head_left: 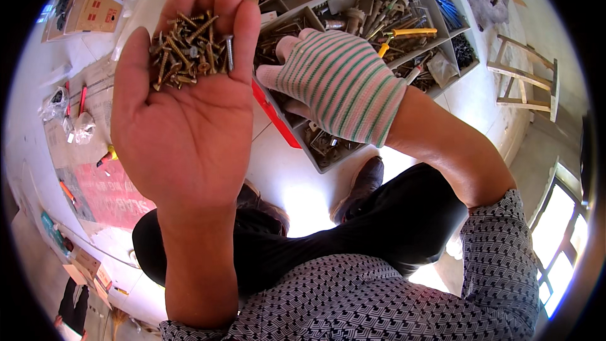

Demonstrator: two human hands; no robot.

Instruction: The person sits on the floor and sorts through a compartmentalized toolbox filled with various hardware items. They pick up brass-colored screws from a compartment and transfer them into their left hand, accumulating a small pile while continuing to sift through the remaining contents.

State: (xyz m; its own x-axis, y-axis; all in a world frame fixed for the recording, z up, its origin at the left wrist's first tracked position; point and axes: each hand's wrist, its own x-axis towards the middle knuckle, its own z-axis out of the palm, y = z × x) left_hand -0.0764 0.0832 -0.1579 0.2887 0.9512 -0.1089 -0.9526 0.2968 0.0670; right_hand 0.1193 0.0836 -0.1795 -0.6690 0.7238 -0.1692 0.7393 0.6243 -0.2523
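My left hand (186, 129) is bare and turned palm up, its fingers cupped around a heap of brass-coloured screws (189, 53). One silvery screw (230, 55) lies among them near the edge of the palm. Over a grey toolbox (323, 164) is my right hand (338, 82), in a white knitted glove with green stripes. Its fingers are apart and bent down above a compartment of small metal pieces (278, 41). The glove hides part of that compartment, and I see nothing between the fingers.
Other compartments hold loose hardware (385, 12), blue pieces (445, 3) and yellow-handled pliers (410, 33). A wooden stool (524, 76) stands at right. Flattened cardboard (104, 192) with scattered tools lies at left, below a cardboard box (101, 12). My shoes (358, 189) are beneath the toolbox's near edge.
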